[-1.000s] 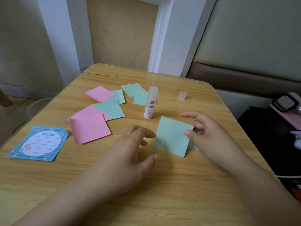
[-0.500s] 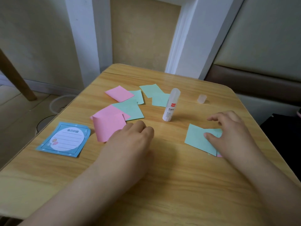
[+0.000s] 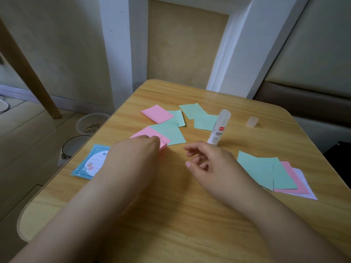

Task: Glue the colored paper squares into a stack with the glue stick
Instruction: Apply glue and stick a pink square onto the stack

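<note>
Loose pink and green paper squares [image 3: 169, 132] lie scattered at the middle of the wooden table [image 3: 190, 215]. My left hand [image 3: 140, 150] lies over a pink square [image 3: 146, 134] and its fingers pinch that square's near edge. My right hand [image 3: 207, 160] hovers just right of it, fingers loosely curled, holding nothing. An uncapped glue stick [image 3: 219, 128] stands upright behind my right hand, with its clear cap [image 3: 252, 121] further right. A fanned stack of green, pink and white squares [image 3: 273, 172] rests at the right.
A blue notepad card [image 3: 91, 162] lies near the table's left edge, partly under my left forearm. Two bowls [image 3: 76, 147] sit on the floor left of the table. A wooden leg slants at far left. The wall stands behind the table.
My right hand left the green square on the stack at the right and moved left toward the centre. My left hand reached forward onto the pink square. The camera turned left.
</note>
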Demonstrator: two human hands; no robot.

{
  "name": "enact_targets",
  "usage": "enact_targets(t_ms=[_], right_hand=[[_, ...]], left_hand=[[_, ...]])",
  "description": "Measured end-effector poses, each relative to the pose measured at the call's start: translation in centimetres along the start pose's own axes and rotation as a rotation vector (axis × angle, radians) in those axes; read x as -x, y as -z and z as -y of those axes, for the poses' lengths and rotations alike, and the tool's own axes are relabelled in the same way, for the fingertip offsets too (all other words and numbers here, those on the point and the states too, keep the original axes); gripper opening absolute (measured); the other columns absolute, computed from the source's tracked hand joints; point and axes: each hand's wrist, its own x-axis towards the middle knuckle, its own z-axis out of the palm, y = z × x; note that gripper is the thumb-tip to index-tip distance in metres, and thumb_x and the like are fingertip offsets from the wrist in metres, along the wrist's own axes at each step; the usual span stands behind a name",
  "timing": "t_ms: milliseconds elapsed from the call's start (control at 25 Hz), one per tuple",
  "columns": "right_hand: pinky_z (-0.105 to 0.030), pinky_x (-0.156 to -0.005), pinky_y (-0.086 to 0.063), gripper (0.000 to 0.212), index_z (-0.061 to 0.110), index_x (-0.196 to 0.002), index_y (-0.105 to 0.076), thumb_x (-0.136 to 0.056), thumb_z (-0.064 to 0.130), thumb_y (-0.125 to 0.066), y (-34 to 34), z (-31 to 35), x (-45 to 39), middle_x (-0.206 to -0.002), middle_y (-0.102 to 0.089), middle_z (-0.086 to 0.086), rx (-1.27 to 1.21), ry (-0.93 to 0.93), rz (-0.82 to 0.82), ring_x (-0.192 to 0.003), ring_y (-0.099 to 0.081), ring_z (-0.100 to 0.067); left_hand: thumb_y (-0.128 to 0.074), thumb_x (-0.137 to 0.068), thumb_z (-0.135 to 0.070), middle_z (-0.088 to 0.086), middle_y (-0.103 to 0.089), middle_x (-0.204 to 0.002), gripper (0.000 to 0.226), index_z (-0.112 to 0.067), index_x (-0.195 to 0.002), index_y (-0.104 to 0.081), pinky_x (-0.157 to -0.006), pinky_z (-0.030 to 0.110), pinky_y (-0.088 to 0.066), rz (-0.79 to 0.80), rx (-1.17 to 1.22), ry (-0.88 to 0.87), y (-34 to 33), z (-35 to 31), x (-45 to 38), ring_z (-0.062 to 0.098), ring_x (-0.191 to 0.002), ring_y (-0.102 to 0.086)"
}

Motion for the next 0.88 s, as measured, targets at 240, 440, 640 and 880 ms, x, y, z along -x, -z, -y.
enact_targets(t_ms=[240, 440, 640, 880], right_hand=[[-0.026, -0.088, -0.047, 0.038, 0.042, -0.12, -0.05, -0.085, 0.034, -0.062, 1.2, -0.6, 1.4, -0.108, -0.058, 0.021, -0.197, -0.012, -0.042, -0.101, -0.054, 0.001], [-0.018, -0.062, -0.043, 0.017, 0.033, -0.093, -0.058, -0.082, 0.023, -0.068, 3.7, -1.2, 3.3, -0.064, -0.059, 0.01, -0.184, -0.153, 0.002, -0.056, -0.05, 0.002], [-0.023, -0.052, -0.043, 0.016, 0.028, -0.081, -0.054, -0.085, 0.014, -0.06, 3.4, -2.8, 4.2, -0.055, -0.055, -0.002, 0.019, -0.316, -0.116, -0.051, -0.056, -0.017], [-0.015, -0.033, -0.031, 0.015, 0.019, -0.076, -0.053, -0.086, 0.028, -0.06, 2.8, -1.7, 4.1, -0.041, -0.056, 0.001, -0.015, -0.419, -0.034, -0.028, -0.043, -0.008]], left_hand=[[-0.044, -0.095, -0.02, -0.004, -0.055, -0.07, 0.012, -0.022, -0.084, -0.049, -0.054, 0.024, -0.035, -0.077, 0.678, -0.119, 1.5, -0.8, 1.2, 0.011, -0.067, -0.049], [-0.048, -0.096, -0.024, -0.01, -0.059, -0.082, 0.009, -0.032, -0.095, -0.047, -0.062, 0.02, -0.043, 0.07, 0.793, -0.112, 0.5, -2.5, 1.6, 0.004, -0.07, -0.052], [-0.049, -0.094, -0.025, -0.017, -0.045, -0.115, 0.025, -0.034, -0.116, -0.054, -0.082, 0.018, -0.04, 0.016, 0.521, -0.362, -0.6, -3.8, 2.0, 0.003, -0.104, -0.045], [-0.035, -0.094, -0.033, -0.009, -0.05, -0.121, 0.037, -0.03, -0.125, -0.055, -0.094, 0.031, -0.034, 0.023, 0.23, -0.582, -2.2, -5.8, 3.2, 0.016, -0.111, -0.041]])
